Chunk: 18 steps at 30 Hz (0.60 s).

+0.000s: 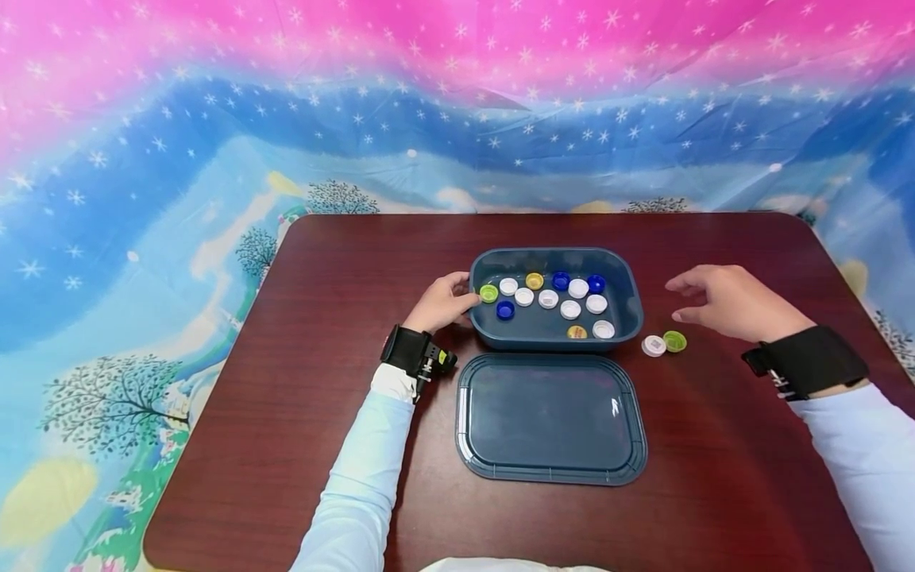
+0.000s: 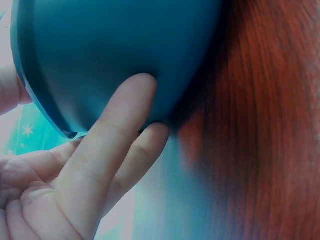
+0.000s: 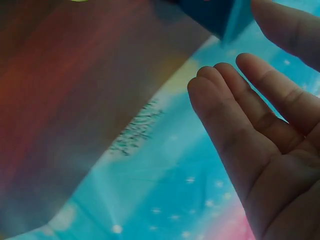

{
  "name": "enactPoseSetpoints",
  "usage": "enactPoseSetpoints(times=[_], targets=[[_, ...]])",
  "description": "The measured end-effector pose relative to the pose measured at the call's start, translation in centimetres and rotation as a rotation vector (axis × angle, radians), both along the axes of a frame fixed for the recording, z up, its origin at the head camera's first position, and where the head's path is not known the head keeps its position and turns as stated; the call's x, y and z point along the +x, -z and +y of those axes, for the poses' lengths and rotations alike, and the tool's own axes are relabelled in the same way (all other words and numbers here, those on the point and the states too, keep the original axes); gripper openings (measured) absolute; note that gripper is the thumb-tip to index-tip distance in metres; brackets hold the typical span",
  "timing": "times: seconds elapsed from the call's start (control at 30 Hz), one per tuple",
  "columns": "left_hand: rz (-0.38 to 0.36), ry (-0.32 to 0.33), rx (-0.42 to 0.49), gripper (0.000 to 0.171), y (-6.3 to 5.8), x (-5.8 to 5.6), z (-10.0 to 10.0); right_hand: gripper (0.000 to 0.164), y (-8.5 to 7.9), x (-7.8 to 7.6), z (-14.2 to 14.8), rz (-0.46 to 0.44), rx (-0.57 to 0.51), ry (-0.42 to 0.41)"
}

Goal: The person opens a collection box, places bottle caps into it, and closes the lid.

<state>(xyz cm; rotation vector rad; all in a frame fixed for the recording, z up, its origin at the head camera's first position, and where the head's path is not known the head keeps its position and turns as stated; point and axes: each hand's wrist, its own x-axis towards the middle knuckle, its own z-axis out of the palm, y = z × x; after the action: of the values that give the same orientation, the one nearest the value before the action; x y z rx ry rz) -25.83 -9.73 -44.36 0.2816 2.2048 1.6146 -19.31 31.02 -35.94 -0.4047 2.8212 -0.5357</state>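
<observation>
A dark blue-grey plastic box (image 1: 536, 324) stands on the table with several bottle caps lying loose inside, among them a light green cap (image 1: 488, 294), a yellow cap (image 1: 534, 280) and a dark blue cap (image 1: 504, 310). My left hand (image 1: 442, 303) holds the box's left end, thumb at the rim and fingers (image 2: 132, 97) against the outer wall. To the right of the box, my right hand (image 1: 739, 302) hovers with nothing in it, its fingers (image 3: 215, 100) slightly bent and the thumb apart. Below that hand, a white cap (image 1: 654, 345) and a green cap (image 1: 674, 342) lie side by side on the table.
A matching flat lid (image 1: 550, 417) lies just in front of the box. Everything rests on a dark red-brown wooden table (image 1: 322, 334) with rounded corners. A printed cloth (image 1: 457, 95) with snowflakes hangs behind and around it.
</observation>
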Motion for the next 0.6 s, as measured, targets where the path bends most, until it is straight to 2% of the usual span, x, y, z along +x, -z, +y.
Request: enactPoseSetpoints(times=[0.33,0.6], targets=[[-0.004,-0.015,-0.015,0.054,0.0,-0.1,0.2,0.046,4.4,1.2,0.8,-0.028,-0.025,-0.031],[-0.015,-0.026,0.000,0.052,0.0,-0.1,0.2,0.040,6.1,1.5,1.0,-0.009,-0.025,-0.065]])
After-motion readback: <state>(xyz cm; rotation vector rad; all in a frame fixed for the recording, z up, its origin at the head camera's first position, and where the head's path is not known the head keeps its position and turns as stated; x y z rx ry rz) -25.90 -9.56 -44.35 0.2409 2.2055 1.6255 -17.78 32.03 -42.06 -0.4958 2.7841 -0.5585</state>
